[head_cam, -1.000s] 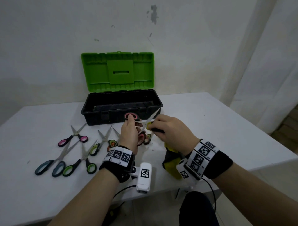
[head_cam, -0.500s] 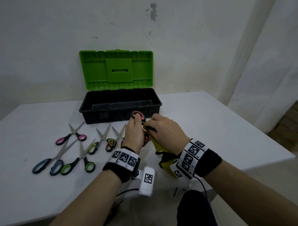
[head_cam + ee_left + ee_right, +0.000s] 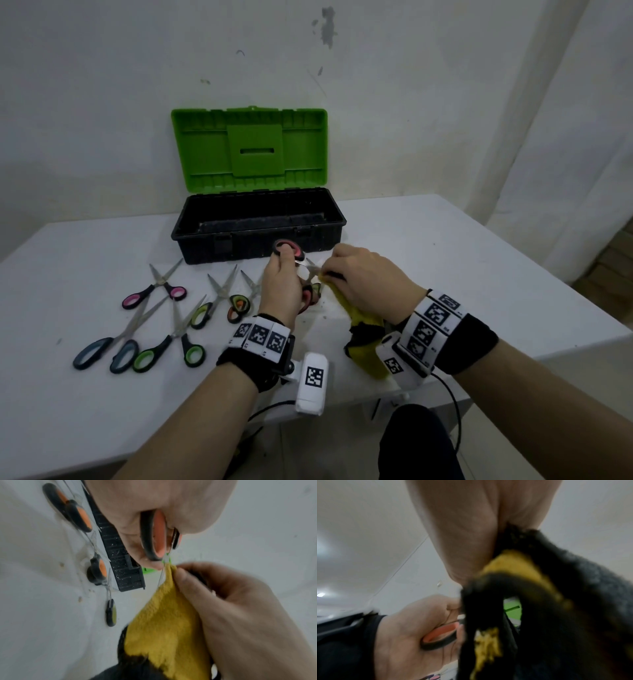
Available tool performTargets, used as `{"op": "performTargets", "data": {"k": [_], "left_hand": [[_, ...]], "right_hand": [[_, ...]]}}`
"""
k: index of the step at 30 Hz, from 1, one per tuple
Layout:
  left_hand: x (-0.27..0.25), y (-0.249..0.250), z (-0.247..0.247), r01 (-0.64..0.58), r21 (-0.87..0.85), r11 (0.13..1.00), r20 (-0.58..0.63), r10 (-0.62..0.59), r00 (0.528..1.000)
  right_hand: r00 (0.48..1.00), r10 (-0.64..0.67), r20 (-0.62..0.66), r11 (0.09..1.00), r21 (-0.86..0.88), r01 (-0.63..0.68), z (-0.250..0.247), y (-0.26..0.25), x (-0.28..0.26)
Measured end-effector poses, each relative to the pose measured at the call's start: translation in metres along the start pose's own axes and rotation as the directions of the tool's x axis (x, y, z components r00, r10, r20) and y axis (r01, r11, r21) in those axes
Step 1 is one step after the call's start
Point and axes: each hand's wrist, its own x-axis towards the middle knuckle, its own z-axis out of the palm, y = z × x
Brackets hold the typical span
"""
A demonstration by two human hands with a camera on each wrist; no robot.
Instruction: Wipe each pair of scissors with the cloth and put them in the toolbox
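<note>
My left hand (image 3: 282, 286) grips a pair of red-handled scissors (image 3: 288, 247) by the handles, just in front of the open toolbox (image 3: 259, 224). In the left wrist view the same scissors (image 3: 155, 534) show an orange-red handle loop and a thin blade running into the cloth (image 3: 164, 622). My right hand (image 3: 368, 281) pinches the yellow and black cloth (image 3: 359, 329) around that blade. The right wrist view shows the cloth (image 3: 522, 588) hanging from my fingers and the scissors' handle (image 3: 440, 635) in the left palm. The blade tip is hidden by the cloth.
Several more scissors lie on the white table (image 3: 445, 257) to the left: a pink-handled pair (image 3: 154, 291), a blue-handled pair (image 3: 106, 346), green-handled pairs (image 3: 171, 346) and an orange-handled pair (image 3: 239, 301). The green lid (image 3: 250, 149) stands upright against the wall. The table edge runs close on the right.
The right hand has slid the cloth along the blade toward the handles, covering the blade tip that stuck out before. Both hands shifted slightly away from me.
</note>
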Motion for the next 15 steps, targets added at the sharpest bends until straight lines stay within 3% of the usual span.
{"op": "performTargets", "data": {"k": [3,5,11,15], "left_hand": [[0.003,0.0,0.001,0.013,-0.001,1.0,0.018,-0.013,1.0],[0.0,0.002,0.005,-0.004,-0.015,1.0,0.035,0.004,0.999],[0.0,-0.002,0.005,0.029,-0.034,0.999,0.032,-0.028,0.999],[0.0,0.0,0.007,-0.012,-0.002,1.0,0.035,0.012,0.999]], "right_hand": [[0.995,0.01,-0.102,0.997,0.073,-0.002,-0.004,0.003,0.001],[0.994,0.007,-0.105,0.997,0.076,0.001,-0.001,-0.004,0.004],[0.975,0.195,-0.104,0.978,0.093,-0.186,-0.004,0.006,0.007],[0.987,0.128,-0.098,0.987,0.107,-0.117,-0.004,-0.003,0.009]]}}
